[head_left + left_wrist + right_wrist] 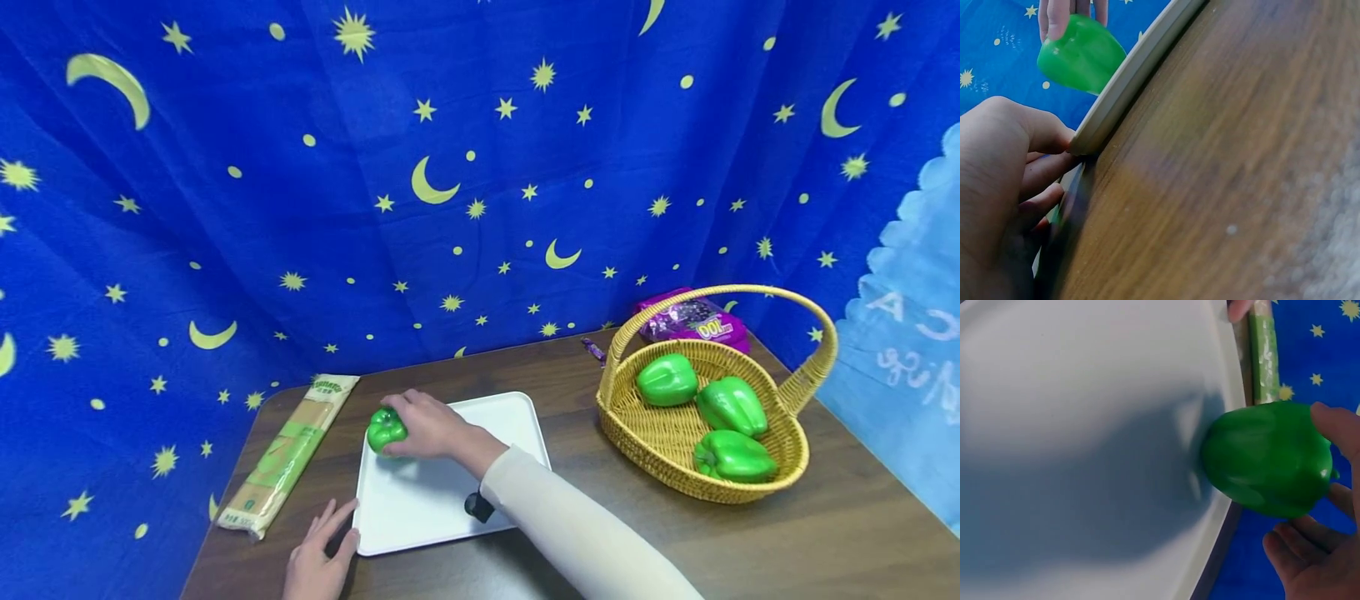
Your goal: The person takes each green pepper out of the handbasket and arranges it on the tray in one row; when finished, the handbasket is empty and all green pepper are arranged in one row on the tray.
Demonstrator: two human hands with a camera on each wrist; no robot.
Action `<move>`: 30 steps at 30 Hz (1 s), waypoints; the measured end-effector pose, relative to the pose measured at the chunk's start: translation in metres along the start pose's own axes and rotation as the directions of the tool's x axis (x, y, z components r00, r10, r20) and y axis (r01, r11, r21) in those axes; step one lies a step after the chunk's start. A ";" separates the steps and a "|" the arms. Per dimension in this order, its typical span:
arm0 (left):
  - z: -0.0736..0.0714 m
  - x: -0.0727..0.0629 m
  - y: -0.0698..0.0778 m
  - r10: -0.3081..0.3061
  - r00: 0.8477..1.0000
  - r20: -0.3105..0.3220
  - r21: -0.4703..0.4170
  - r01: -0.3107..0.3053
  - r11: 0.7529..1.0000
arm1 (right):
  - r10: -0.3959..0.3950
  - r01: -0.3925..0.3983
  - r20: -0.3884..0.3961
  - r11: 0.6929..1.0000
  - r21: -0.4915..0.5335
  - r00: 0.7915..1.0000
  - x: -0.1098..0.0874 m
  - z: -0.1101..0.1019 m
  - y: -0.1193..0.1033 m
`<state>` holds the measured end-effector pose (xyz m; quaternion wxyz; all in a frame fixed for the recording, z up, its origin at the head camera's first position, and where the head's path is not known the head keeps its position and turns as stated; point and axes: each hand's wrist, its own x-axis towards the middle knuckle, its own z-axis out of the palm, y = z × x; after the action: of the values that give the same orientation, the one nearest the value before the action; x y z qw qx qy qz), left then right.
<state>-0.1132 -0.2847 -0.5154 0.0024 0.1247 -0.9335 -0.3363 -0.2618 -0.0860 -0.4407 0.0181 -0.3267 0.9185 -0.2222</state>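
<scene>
A brown wood-grain table (645,525) carries a white rectangular tray (427,508), a long cream-and-green plastic packet (292,458), a golden woven arch-handled basket (667,429), a glossy purple bag (726,335) (partly hidden behind the basket) and a small purple-wrapped piece (594,350).

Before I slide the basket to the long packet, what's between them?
Head view: the tray, left hand, right hand holding a pepper, right sleeve and a black object.

A plain, off-white, long right sleeve (592,533) is worn, fairly close-fitting; beside its cuff (504,475), a small, black, rounded piece (478,507) is seen.
</scene>
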 end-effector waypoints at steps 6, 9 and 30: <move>0.003 0.001 0.000 0.052 0.998 -0.025 -0.022 -0.052 0.998 | 0.023 -0.020 -0.032 0.996 0.091 0.999 -0.003 -0.009 0.010; 0.003 0.001 0.000 0.051 0.998 -0.024 -0.030 -0.051 0.998 | 0.010 -0.007 -0.031 0.993 0.117 0.999 -0.004 -0.013 0.013; 0.000 -0.001 -0.005 0.040 0.997 -0.059 -0.012 -0.040 0.999 | -0.148 0.157 -0.057 0.964 0.213 0.987 -0.026 -0.057 0.031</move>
<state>-0.1113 -0.2878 -0.5185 0.0372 0.1158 -0.9331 -0.3384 -0.2694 -0.0264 -0.4057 0.0179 -0.3878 0.8611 -0.3284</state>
